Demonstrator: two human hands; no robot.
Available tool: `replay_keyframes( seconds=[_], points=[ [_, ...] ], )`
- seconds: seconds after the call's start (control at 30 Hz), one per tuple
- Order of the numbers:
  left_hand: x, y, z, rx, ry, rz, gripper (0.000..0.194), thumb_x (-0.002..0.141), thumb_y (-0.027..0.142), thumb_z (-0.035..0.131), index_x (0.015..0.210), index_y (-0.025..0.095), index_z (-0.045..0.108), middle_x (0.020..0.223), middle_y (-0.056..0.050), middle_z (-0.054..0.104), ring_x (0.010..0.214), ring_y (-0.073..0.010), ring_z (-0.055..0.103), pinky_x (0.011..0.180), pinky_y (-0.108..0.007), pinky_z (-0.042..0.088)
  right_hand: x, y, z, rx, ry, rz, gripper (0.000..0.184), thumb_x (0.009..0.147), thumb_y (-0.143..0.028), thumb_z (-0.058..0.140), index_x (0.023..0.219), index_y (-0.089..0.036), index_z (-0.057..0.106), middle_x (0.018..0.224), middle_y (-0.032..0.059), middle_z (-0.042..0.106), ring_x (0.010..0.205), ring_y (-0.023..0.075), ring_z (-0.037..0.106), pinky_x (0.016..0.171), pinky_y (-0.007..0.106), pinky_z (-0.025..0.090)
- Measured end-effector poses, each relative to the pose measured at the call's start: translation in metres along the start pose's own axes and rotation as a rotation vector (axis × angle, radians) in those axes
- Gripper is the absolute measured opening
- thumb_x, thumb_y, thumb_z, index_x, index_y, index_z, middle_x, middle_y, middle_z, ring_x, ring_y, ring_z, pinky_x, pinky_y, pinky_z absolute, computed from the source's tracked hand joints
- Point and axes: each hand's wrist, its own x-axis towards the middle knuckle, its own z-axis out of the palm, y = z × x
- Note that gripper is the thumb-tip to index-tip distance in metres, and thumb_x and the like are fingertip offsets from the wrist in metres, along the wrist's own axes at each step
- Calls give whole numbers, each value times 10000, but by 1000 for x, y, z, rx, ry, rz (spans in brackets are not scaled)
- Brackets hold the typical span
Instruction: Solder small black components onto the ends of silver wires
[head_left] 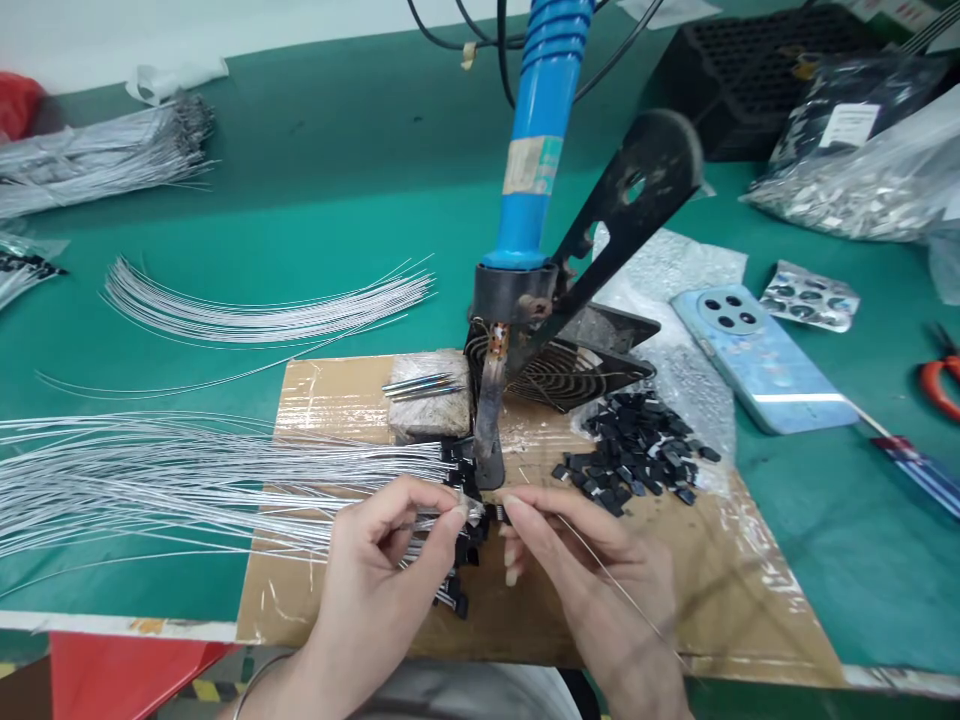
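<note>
My left hand (390, 585) is closed in a pinch on a small whitish piece (472, 508), perhaps a wire end. Facing it, my right hand (600, 570) pinches a small black connector (496, 512) between thumb and finger. A thin solder-like wire (630, 597) runs across the right hand. Just above both fingertips, a blue-handled soldering iron (525, 215) points downward in a black bracket (630, 200). White wires (187, 480) with black ends (459, 465) lie on the cardboard (300, 600), partly behind the left hand. Loose black connectors (637, 450) are heaped to the right.
A fan (570, 370) lies behind the iron, beside a pale block (427, 410) bearing metal pins. Another wire bundle (270, 318) lies farther back. At right are a blue phone (765, 350), a screwdriver (915, 470), red-handled pliers (946, 372) and a bag of metal parts (862, 190).
</note>
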Motion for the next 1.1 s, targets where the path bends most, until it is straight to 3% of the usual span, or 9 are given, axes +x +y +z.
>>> replay_keyframes(
  seconds=[0.33, 0.93, 1.0, 1.1],
  points=[
    [2, 8, 3, -74, -51, 22, 148, 872, 139, 634, 742, 189, 682, 776, -32, 731, 637, -130, 650, 542, -199, 497, -1, -3, 3, -25, -61, 11, 151, 729, -383, 838, 763, -237, 818, 581, 6, 696, 457, 141, 618, 428, 238, 556],
    [4, 6, 4, -108, -64, 4, 159, 864, 104, 631, 730, 185, 658, 791, -15, 724, 674, -106, 655, 588, -176, 492, 0, 2, 2, 25, -93, 55, 102, 739, -352, 832, 773, -255, 823, 574, -10, 686, 459, 111, 597, 456, 210, 535],
    [5, 6, 5, -85, -66, -4, 156, 860, 109, 627, 725, 182, 657, 789, -18, 726, 658, -105, 648, 564, -179, 477, 0, 3, 1, -37, -87, -4, 105, 782, -358, 801, 792, -255, 818, 581, -17, 657, 470, 105, 578, 454, 207, 500],
    [7, 6, 5, -38, -70, -40, 137, 853, 136, 624, 726, 179, 651, 794, -30, 728, 664, -123, 650, 538, -196, 461, -1, 7, -2, -185, -79, -231, 244, 957, -391, 598, 942, -248, 796, 612, -24, 550, 524, 107, 527, 506, 232, 445]
  ],
)
